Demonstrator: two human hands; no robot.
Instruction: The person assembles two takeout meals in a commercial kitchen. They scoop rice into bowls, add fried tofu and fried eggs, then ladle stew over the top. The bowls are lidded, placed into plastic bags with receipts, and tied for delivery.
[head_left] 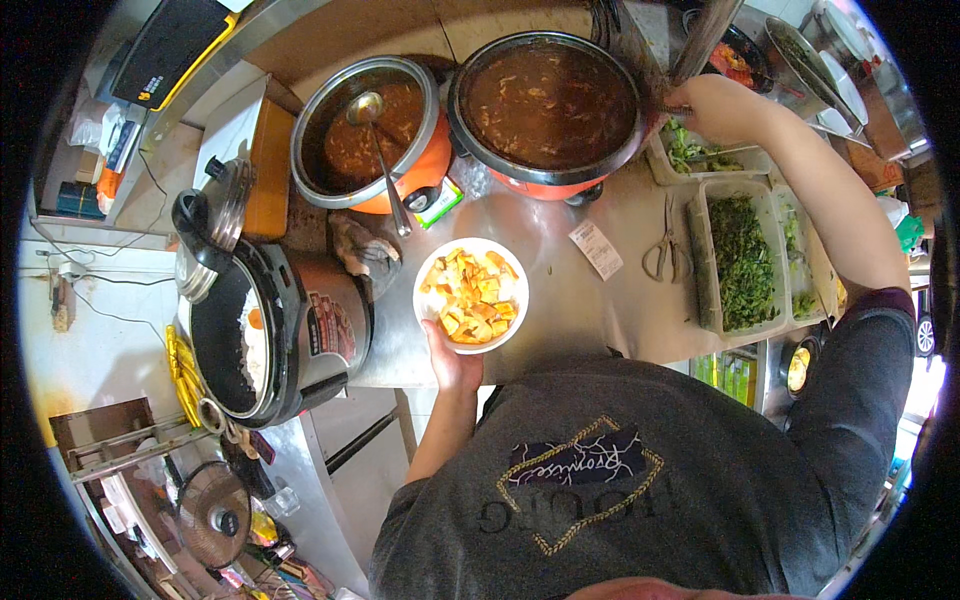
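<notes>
My left hand (pixel 455 361) grips the near rim of a white bowl (pixel 432 302), thumb at its edge. Orange-yellow chunks of food (pixel 475 300) fill the bowl, with some white showing beneath. My right hand (pixel 712 107) is stretched out to the far right, beside the larger orange pot (pixel 548 187) of brown stew. Its fingers look closed, but blur hides what they hold. Left of that pot, a smaller orange pot (pixel 405 180) of stew has a metal ladle (pixel 384 160) resting in it.
An open cooker (pixel 335 300) with white rice stands at left, near a crumpled cloth (pixel 365 250). Scissors (pixel 667 248) and a paper slip (pixel 596 249) lie on the steel counter (pixel 570 320). Tubs of chopped greens (pixel 740 255) line the right side. A fan (pixel 213 515) sits lower left.
</notes>
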